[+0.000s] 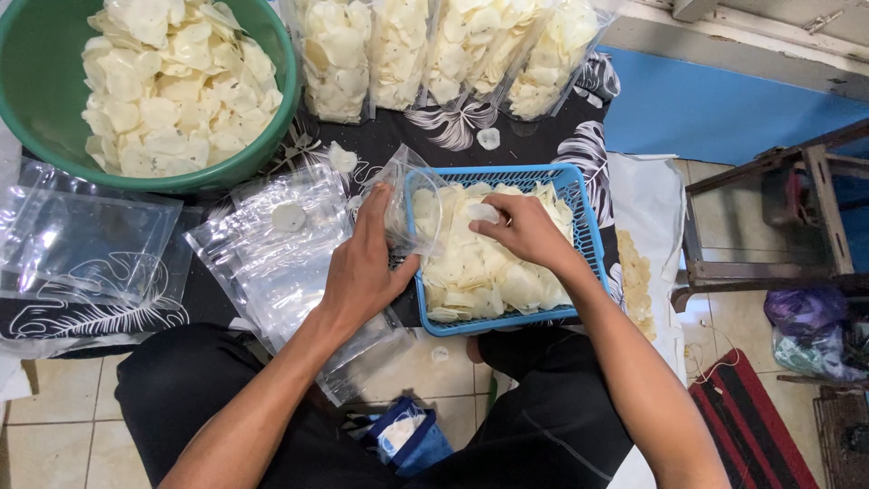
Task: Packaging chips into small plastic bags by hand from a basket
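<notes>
My left hand holds an open clear plastic bag at the left rim of a blue plastic basket filled with pale thin chips. Over the basket, my right hand pinches a few chips between its fingertips, close to the bag's mouth. More chips lie heaped in the basket under both hands.
A green basin heaped with chips stands at the top left. Several filled clear bags lean at the top. Empty clear bags lie on the dark leaf-patterned cloth. A wooden frame stands at the right, over tile floor.
</notes>
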